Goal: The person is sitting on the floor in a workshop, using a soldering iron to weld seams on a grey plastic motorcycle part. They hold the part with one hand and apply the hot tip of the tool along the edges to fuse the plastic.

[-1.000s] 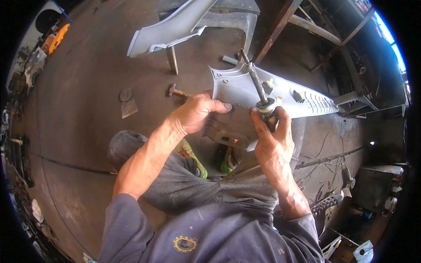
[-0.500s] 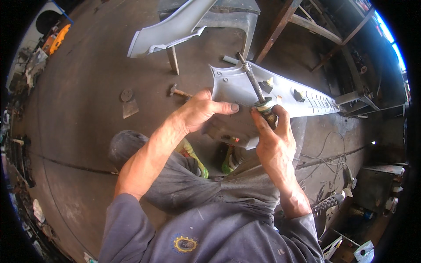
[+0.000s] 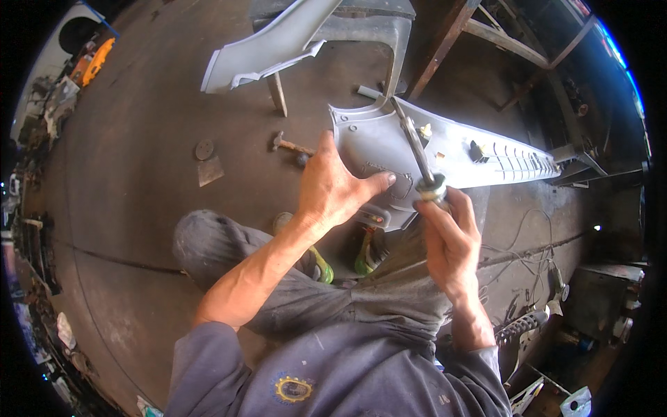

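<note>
A long grey plastic panel [image 3: 500,156], ribbed toward its right end, spans the space before my lap; its wide left end has a rough, stitched-looking seam. My left hand [image 3: 333,184] grips that end, thumb over the inner face and fingers at the edge, partly hidden. My right hand [image 3: 448,236] is wrapped round a soldering-iron-like tool [image 3: 417,142], whose long metal shaft points forward over the panel toward its far edge.
A grey stool [image 3: 361,28] carries another curved plastic piece [image 3: 250,66]. A hammer [image 3: 292,144] and a round disc [image 3: 203,149] lie on the floor [image 3: 139,181]. A metal frame [image 3: 507,45] stands at right, with cables [image 3: 528,250] and clutter nearer.
My left hand has moved up and rightward along the panel's end, thumb further over its face. My right hand and the tool have shifted right and down; the panel's lower part is brighter.
</note>
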`<state>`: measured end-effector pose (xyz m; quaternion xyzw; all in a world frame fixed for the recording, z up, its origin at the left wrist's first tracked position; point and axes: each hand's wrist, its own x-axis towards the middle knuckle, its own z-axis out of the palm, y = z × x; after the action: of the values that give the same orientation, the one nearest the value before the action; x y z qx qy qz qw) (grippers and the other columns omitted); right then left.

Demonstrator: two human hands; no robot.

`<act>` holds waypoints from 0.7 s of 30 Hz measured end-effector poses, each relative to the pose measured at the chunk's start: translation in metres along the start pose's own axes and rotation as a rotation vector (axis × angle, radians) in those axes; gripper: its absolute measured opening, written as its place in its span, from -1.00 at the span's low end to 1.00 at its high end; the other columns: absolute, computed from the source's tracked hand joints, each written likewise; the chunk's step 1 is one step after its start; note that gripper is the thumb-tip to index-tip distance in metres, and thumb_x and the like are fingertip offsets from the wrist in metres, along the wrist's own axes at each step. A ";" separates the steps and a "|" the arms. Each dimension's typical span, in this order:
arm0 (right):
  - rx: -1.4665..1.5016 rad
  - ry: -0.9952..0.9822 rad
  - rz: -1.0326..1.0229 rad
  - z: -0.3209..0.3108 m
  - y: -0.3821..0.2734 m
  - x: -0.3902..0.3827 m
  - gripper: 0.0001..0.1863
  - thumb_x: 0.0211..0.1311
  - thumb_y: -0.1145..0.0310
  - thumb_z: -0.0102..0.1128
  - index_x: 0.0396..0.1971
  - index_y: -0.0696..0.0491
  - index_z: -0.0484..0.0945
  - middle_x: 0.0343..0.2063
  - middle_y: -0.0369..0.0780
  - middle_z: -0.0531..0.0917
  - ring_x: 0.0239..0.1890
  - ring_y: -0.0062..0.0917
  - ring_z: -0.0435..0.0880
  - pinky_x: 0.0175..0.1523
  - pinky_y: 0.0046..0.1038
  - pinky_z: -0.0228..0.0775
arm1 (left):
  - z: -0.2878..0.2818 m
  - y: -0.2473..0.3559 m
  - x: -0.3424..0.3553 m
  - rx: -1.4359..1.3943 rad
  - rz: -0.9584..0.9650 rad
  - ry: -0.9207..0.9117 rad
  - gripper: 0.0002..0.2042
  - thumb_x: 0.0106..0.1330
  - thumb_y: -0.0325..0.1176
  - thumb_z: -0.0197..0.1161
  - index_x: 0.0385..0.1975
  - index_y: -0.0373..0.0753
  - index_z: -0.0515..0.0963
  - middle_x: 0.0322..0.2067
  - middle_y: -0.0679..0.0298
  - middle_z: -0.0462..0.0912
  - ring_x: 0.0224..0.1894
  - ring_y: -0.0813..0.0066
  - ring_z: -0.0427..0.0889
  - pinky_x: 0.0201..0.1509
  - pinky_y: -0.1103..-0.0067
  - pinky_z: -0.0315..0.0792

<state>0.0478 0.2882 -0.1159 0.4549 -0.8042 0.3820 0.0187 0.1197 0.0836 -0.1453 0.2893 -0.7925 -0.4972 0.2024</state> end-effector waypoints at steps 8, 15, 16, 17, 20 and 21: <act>-0.148 -0.141 0.110 -0.074 -0.004 -0.028 -0.60 0.06 0.72 0.28 -0.07 0.13 0.51 -0.14 -0.02 0.70 -0.31 -0.26 0.77 -0.25 -0.37 0.58 | -0.001 -0.009 0.003 -0.108 0.032 -0.027 -0.23 -0.08 -0.22 0.65 0.05 -0.49 0.34 -0.06 -0.17 0.64 0.01 0.01 0.68 0.17 0.33 0.52; -0.306 -0.226 0.077 -0.083 -0.017 -0.016 -0.56 0.04 0.61 0.35 -0.03 0.11 0.52 -0.30 -0.09 0.74 -0.31 -0.20 0.79 -0.22 -0.32 0.62 | 0.003 -0.017 0.007 -0.202 0.045 -0.063 -0.24 -0.06 -0.26 0.63 0.07 -0.48 0.34 -0.03 -0.17 0.63 0.04 0.04 0.66 0.19 0.33 0.51; -0.327 -0.244 0.053 -0.081 -0.015 -0.014 -0.57 0.03 0.61 0.35 -0.03 0.12 0.52 -0.25 -0.07 0.73 -0.27 -0.19 0.79 -0.21 -0.30 0.63 | 0.002 -0.016 0.006 -0.184 0.053 -0.054 -0.24 -0.06 -0.26 0.63 0.07 -0.48 0.34 -0.04 -0.17 0.63 0.03 0.05 0.67 0.19 0.33 0.51; -0.351 -0.261 0.029 -0.081 -0.013 -0.013 -0.57 0.03 0.60 0.35 -0.04 0.13 0.51 -0.20 -0.05 0.71 -0.24 -0.19 0.78 -0.20 -0.28 0.64 | 0.002 -0.016 0.006 -0.204 0.058 -0.059 -0.25 -0.06 -0.27 0.63 0.07 -0.48 0.34 -0.05 -0.17 0.63 0.02 0.04 0.67 0.18 0.33 0.52; -0.368 -0.266 0.013 -0.078 -0.010 -0.012 -0.58 0.04 0.57 0.37 -0.05 0.13 0.53 -0.17 -0.07 0.71 -0.19 -0.19 0.76 -0.16 -0.27 0.63 | 0.000 -0.015 0.005 -0.209 0.080 -0.060 -0.27 -0.05 -0.28 0.62 0.05 -0.49 0.34 -0.07 -0.18 0.64 -0.01 0.03 0.68 0.14 0.33 0.54; -0.374 -0.273 0.008 -0.077 -0.008 -0.012 -0.59 0.04 0.56 0.37 -0.05 0.13 0.53 -0.17 -0.07 0.71 -0.19 -0.19 0.76 -0.16 -0.28 0.63 | -0.001 -0.014 0.005 -0.174 0.093 -0.051 -0.28 -0.05 -0.28 0.62 0.04 -0.49 0.35 -0.08 -0.17 0.65 -0.03 0.03 0.69 0.13 0.32 0.54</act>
<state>0.0367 0.3433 -0.0610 0.4881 -0.8577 0.1614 -0.0079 0.1200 0.0749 -0.1580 0.2207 -0.7639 -0.5614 0.2292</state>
